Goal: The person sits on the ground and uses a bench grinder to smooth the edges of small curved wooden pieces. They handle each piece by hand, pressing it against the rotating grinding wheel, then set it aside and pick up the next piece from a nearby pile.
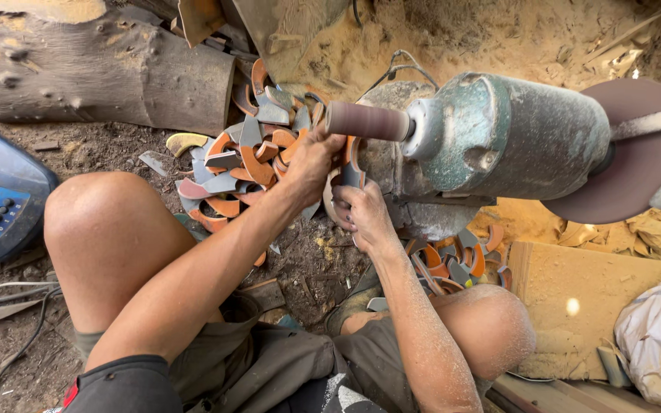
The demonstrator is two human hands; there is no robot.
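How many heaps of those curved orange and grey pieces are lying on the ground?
2. One heap lies beyond the left hand, by the log. A smaller heap sits under the sanding machine, beside the right hand. More may be hidden behind the machine.

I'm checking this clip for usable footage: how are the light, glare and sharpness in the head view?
Head view: even, soft daylight, with faint shadows under the knees; one small bright glare spot on the sawdust-covered board; the hands and the curved piece at the sanding drum are sharp; wide-lens bending shows at the edges, as on the log.
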